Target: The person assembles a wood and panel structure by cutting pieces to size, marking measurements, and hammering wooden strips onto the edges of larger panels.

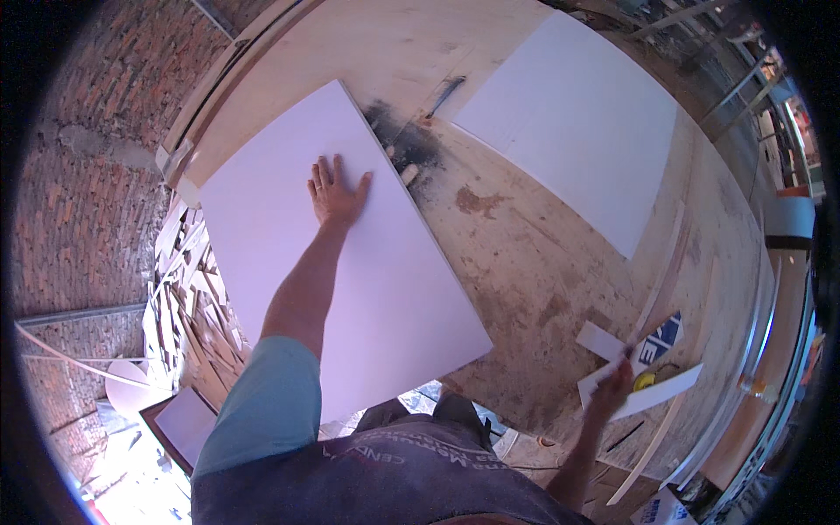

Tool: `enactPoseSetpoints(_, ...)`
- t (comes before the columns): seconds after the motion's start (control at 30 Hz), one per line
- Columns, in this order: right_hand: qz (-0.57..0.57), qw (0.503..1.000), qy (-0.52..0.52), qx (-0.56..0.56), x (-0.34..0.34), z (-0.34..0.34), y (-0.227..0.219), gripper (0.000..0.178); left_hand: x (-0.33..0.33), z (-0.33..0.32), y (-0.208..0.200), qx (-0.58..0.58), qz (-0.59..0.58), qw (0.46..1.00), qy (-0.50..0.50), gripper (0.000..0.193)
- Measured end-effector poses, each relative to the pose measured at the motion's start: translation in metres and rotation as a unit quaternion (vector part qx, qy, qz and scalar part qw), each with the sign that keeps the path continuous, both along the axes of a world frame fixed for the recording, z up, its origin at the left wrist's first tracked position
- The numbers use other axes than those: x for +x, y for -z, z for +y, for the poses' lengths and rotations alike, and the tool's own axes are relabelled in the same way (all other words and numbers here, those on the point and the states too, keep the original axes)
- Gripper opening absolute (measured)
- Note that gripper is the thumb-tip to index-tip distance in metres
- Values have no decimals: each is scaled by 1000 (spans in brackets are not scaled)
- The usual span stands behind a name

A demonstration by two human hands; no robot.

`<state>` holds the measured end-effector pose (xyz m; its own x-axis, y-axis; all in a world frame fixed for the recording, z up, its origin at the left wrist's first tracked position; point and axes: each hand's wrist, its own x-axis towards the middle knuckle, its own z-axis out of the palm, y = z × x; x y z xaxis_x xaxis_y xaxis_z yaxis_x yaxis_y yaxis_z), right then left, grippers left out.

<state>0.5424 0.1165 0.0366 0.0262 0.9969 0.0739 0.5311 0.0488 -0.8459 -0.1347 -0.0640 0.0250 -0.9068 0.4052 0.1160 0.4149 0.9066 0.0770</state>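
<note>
A large white panel [385, 289] lies at a slant on the worktable and juts past its near edge toward my body. My left hand [337, 197] rests flat on its upper part, fingers spread, holding nothing. Out to the right, my right hand [612, 391] is closed, with a thin tip poking up from it; what it grips is too small to make out. Around that hand lie a short white strip [600, 341], a longer white strip [661, 391], a blue and white printed piece [658, 341] and a yellow tape measure [645, 381].
A second white panel [573, 131] lies farther back on the stained wooden worktable [516, 262]. Near a black powdery smudge sits a dark slim tool [446, 96]. Offcuts [197, 297] are heaped at the left, below a brick wall [87, 192]. Long strips run along the right edge.
</note>
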Motion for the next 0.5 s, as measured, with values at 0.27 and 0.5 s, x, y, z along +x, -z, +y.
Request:
enactPoseSetpoints(0.27, -162, 824, -532, -105, -524, 24, -79, 49, -5, 8, -5, -10, -33, 999, -2, 94)
enactPoseSetpoints(0.5, -144, 827, -543, 16, -769, 37, -39, 52, -12, 14, -6, -38, -32, 999, -6, 95)
